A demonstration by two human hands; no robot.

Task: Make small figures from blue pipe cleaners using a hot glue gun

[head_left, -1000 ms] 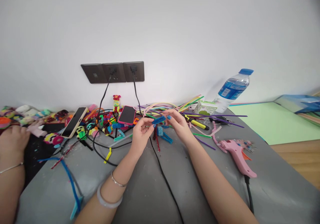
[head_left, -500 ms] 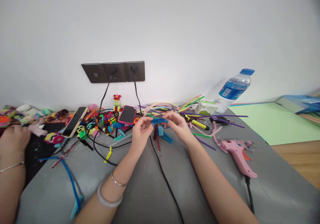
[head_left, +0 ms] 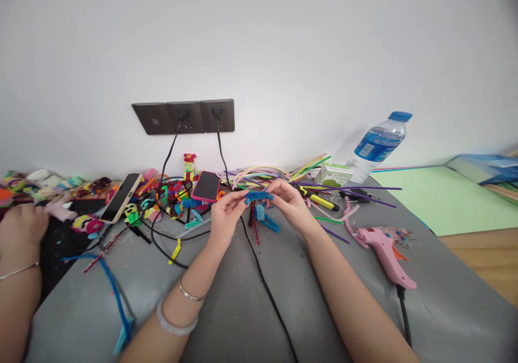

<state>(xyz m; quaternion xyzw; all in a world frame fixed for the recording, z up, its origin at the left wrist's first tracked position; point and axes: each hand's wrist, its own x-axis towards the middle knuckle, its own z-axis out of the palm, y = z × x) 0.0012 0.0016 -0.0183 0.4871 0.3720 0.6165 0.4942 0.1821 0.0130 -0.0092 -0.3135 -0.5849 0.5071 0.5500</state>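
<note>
Between my two hands, a short bundle of blue pipe cleaner (head_left: 259, 196) is held level above the grey table (head_left: 243, 309). My left hand (head_left: 227, 212) pinches its left end between thumb and fingers. At the other end, my right hand (head_left: 289, 204) grips it the same way. Just below the bundle lie a folded light-blue pipe cleaner piece (head_left: 267, 221) and a dark red tinsel stem (head_left: 256, 225). On the left of the table is a long bent blue pipe cleaner (head_left: 113, 287).
A pink glue gun (head_left: 386, 252) lies right, near a yellow cutter (head_left: 321, 198) and a tilted water bottle (head_left: 378, 147). Two phones, one pink-cased (head_left: 206, 186), sit among colourful pipe cleaner pieces. A black cable (head_left: 263, 276) crosses the table. Another person's hand (head_left: 22, 231) rests far left.
My left hand has shifted slightly left and down, and more of the blue bundle shows between my fingers. My right hand has barely moved.
</note>
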